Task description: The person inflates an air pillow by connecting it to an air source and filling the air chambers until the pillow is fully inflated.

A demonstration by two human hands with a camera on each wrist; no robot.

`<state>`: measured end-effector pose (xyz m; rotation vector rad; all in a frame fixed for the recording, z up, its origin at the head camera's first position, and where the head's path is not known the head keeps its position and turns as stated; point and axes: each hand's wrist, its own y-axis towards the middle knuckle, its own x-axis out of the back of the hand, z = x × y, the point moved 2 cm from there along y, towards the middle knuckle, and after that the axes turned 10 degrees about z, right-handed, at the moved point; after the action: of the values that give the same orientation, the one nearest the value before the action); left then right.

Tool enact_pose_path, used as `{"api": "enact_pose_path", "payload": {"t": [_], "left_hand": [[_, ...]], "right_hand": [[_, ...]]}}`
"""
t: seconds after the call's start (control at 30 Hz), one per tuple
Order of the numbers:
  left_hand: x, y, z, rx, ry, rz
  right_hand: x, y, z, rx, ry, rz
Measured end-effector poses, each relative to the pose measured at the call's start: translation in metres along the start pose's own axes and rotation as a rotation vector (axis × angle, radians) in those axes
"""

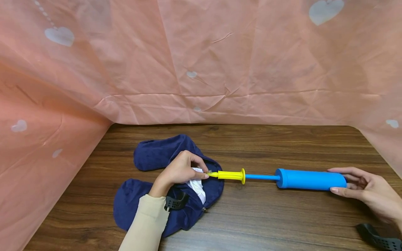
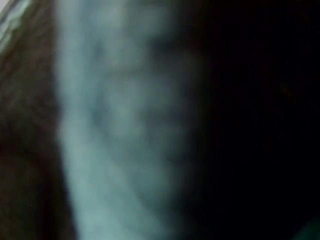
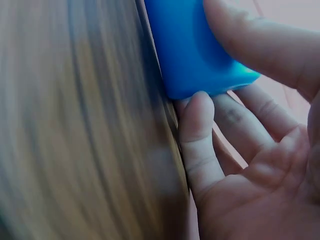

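Observation:
A blue and yellow hand pump (image 1: 311, 179) lies across the table, its blue rod drawn out between barrel and yellow end. My right hand (image 1: 365, 188) grips the far end of the blue barrel between thumb and fingers; the right wrist view shows the barrel's end (image 3: 200, 55) there. With thumb and fingers my left hand (image 1: 183, 167) pinches the narrow tip of the yellow nozzle (image 1: 229, 175), beside a small clear piece. Under that hand spreads a navy U-shaped neck pillow (image 1: 160, 153), flat, with white material (image 1: 197, 190) showing through its opening. The left wrist view is blurred and dark.
The brown wooden table (image 1: 267, 219) carries everything. A pink curtain with pale hearts (image 1: 232, 52) hangs behind and at both sides. Black wrist straps (image 1: 176, 201) sit on both wrists.

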<state>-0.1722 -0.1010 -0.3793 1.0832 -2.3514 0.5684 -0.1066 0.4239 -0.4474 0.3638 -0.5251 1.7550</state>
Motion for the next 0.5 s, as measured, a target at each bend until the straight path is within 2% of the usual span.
{"api": "enact_pose_path", "payload": {"t": [0.23,0.5], "left_hand": [[-0.001,-0.001,-0.001,0.003,0.0,-0.002],[-0.001,0.0,-0.002,0.002,0.002,0.003]], "right_hand": [[-0.016,0.006,0.016,0.003,-0.031,0.033],[-0.037,0.011,0.035,0.045,-0.015,0.052]]}}
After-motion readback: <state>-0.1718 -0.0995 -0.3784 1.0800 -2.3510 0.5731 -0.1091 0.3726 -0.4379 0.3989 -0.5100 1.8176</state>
